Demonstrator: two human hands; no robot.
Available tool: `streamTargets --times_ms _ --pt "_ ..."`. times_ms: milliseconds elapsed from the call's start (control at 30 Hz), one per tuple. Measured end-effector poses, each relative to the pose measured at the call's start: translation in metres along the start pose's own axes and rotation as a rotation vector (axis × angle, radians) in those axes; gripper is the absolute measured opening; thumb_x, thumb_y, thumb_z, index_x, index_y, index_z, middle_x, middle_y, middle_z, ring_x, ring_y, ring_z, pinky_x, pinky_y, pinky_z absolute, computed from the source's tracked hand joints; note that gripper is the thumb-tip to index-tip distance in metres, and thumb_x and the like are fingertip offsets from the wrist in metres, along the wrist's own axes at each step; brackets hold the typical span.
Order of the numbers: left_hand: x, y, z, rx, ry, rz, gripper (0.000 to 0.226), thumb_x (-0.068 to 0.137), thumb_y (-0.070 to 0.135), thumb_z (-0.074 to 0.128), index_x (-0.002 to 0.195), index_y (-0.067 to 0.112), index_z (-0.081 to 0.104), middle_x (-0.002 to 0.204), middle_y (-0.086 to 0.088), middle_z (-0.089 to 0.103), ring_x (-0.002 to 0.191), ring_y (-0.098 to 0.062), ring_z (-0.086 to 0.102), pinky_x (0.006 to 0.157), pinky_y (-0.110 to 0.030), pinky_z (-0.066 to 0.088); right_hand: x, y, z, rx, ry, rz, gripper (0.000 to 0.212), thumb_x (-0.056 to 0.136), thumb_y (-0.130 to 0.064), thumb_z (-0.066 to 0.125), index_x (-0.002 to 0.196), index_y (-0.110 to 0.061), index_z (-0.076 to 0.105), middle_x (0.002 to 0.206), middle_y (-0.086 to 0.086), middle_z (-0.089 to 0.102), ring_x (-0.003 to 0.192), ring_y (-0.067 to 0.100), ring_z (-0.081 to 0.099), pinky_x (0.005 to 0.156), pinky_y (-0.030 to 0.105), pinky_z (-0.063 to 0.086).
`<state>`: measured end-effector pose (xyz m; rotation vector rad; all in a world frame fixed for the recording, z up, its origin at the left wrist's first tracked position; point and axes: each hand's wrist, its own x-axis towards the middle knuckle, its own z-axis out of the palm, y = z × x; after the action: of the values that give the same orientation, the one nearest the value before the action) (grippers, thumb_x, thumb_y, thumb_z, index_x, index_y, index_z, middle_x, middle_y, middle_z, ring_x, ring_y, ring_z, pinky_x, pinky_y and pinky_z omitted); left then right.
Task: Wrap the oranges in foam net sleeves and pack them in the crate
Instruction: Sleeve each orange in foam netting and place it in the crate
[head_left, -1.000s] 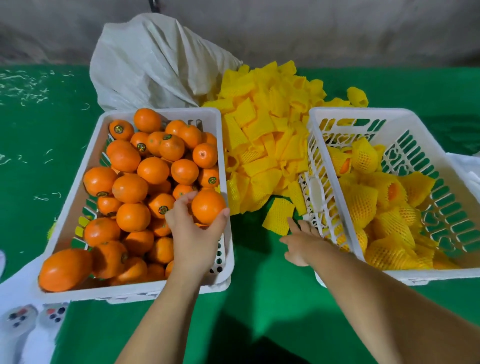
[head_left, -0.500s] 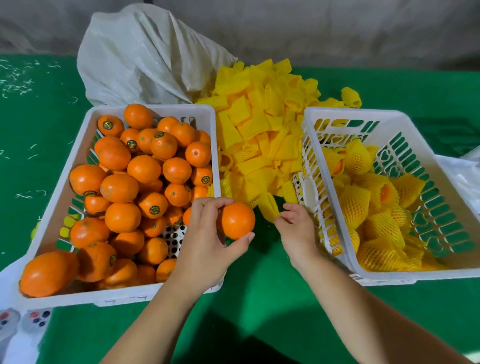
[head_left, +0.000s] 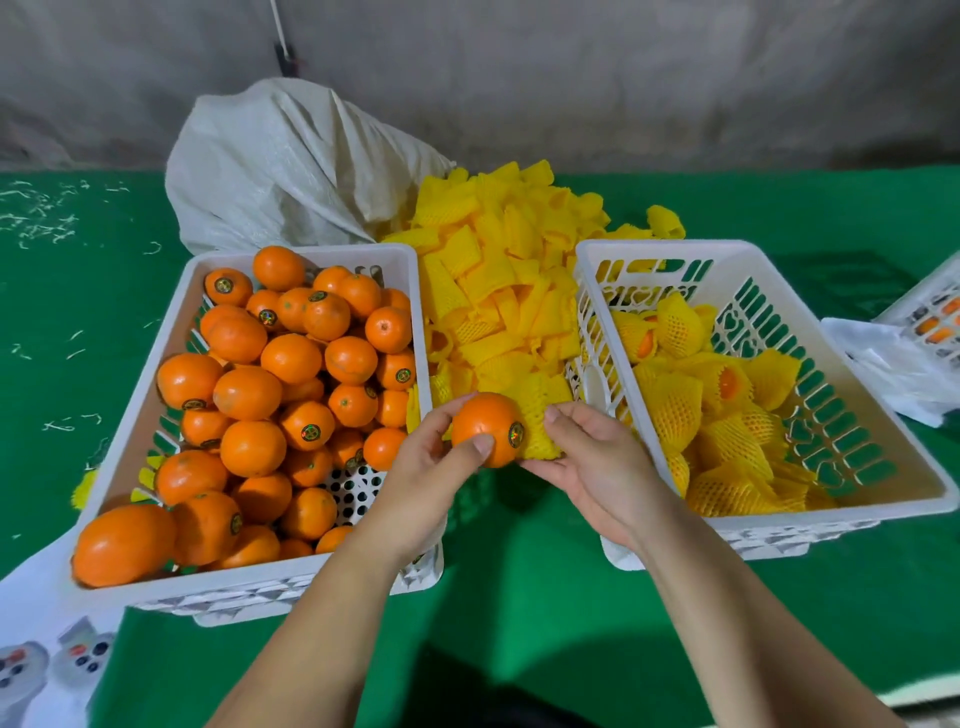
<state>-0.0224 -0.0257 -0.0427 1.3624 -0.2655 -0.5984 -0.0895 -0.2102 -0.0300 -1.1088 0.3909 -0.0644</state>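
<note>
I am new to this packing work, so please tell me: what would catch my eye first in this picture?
First, the white crate on the left, heaped with bare oranges. Then the bright pile of yellow foam net sleeves between the two crates. In front of it, the left hand holds one orange against a sleeve held by the right hand.

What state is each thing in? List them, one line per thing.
Left hand: grips a bare orange.
Right hand: pinches a yellow foam net sleeve against it.
Left white plastic crate: heaped with unwrapped oranges.
Right white plastic crate: partly filled, sleeved oranges.
</note>
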Motion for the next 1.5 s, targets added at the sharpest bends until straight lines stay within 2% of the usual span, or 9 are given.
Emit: streamTargets --times_ms 233,400,633,867,967,1100,1267,1367,1500 --pt "-0.004 -0.003 -0.004 -0.039 -0.085 -0.045 0.075 0.076 0.052 0.078 0.145 0.040 0.052 0.140 0.001 0.064 0.127 -0.020 0.065 0.113 -0.043 0.048 -0.009 -0.011 0.012 -0.492 -0.042 -0.085 0.068 0.081 -0.050 0.072 0.142 -0.022 0.061 0.137 0.002 0.068 0.127 0.024 0.064 0.109 0.051 0.050" --pt "-0.013 -0.002 0.005 0.113 0.020 0.061 0.057 0.070 0.064 0.082 0.122 0.055 0.060 0.112 0.023 0.067 0.098 -0.005 0.072 0.079 -0.019 0.058 -0.015 0.003 0.017 -0.459 0.075 -0.243 0.046 0.091 -0.051 0.072 0.111 -0.009 0.072 0.109 0.021 0.073 0.105 0.046 0.066 0.097 0.067 0.051" --pt "-0.015 -0.003 0.008 -0.060 0.114 0.123 0.066 0.089 0.045 0.069 0.150 0.034 0.044 0.140 0.000 0.060 0.115 -0.018 0.072 0.082 -0.034 0.063 -0.019 0.005 0.013 -0.234 -0.112 -0.187 0.029 0.103 -0.035 0.061 0.121 -0.018 0.075 0.124 0.012 0.074 0.119 0.031 0.069 0.101 0.049 0.057" --pt "-0.016 -0.003 0.008 -0.173 0.113 0.072 0.062 0.080 0.055 0.074 0.133 0.023 0.067 0.136 -0.020 0.065 0.100 -0.031 0.074 0.071 -0.038 0.062 -0.012 0.005 0.020 -0.562 0.079 -0.259 0.016 0.087 -0.036 0.058 0.096 -0.033 0.071 0.084 -0.008 0.074 0.076 0.010 0.068 0.068 0.036 0.056" --pt "-0.019 -0.005 0.003 -0.125 0.034 0.119 0.062 0.075 0.057 0.084 0.127 0.026 0.075 0.157 0.005 0.048 0.122 -0.031 0.066 0.072 -0.040 0.061 0.000 0.013 0.013 -0.726 0.329 -0.401 0.011 0.091 -0.025 0.066 0.090 -0.031 0.058 0.067 -0.011 0.054 0.057 0.002 0.050 0.058 0.034 0.044" --pt "-0.023 -0.001 -0.001 0.103 -0.148 0.140 0.057 0.078 0.048 0.075 0.132 0.029 0.074 0.162 0.021 0.038 0.146 -0.007 0.045 0.096 -0.039 0.059 0.007 0.020 0.015 -1.025 0.332 -0.456 0.018 0.096 -0.017 0.071 0.114 -0.019 0.067 0.083 -0.005 0.061 0.077 0.012 0.060 0.070 0.035 0.052" --pt "-0.024 0.005 0.010 0.274 -0.078 0.129 0.061 0.085 0.042 0.073 0.143 0.028 0.060 0.158 0.019 0.042 0.145 -0.005 0.045 0.115 -0.033 0.048 0.009 0.021 0.014 -0.797 0.231 -0.343 0.014 0.097 -0.026 0.073 0.099 -0.038 0.065 0.095 -0.010 0.071 0.091 0.010 0.068 0.082 0.037 0.058" --pt "-0.022 0.001 0.014 0.292 0.036 0.143 0.063 0.086 0.049 0.077 0.142 0.036 0.053 0.147 0.021 0.048 0.130 0.000 0.054 0.100 -0.016 0.052 0.007 0.015 0.008 -0.658 0.219 -0.344 0.014 0.096 -0.021 0.073 0.095 -0.033 0.068 0.092 -0.008 0.074 0.091 0.011 0.070 0.079 0.041 0.058" --pt "-0.015 -0.006 0.025 0.275 0.149 0.196 0.059 0.087 0.041 0.071 0.131 0.044 0.032 0.125 0.003 0.053 0.092 0.005 0.063 0.077 -0.017 0.053 -0.003 0.007 0.009 -0.504 0.148 -0.443 0.010 0.087 -0.031 0.070 0.094 -0.038 0.069 0.085 -0.010 0.073 0.079 0.003 0.067 0.063 0.017 0.049"
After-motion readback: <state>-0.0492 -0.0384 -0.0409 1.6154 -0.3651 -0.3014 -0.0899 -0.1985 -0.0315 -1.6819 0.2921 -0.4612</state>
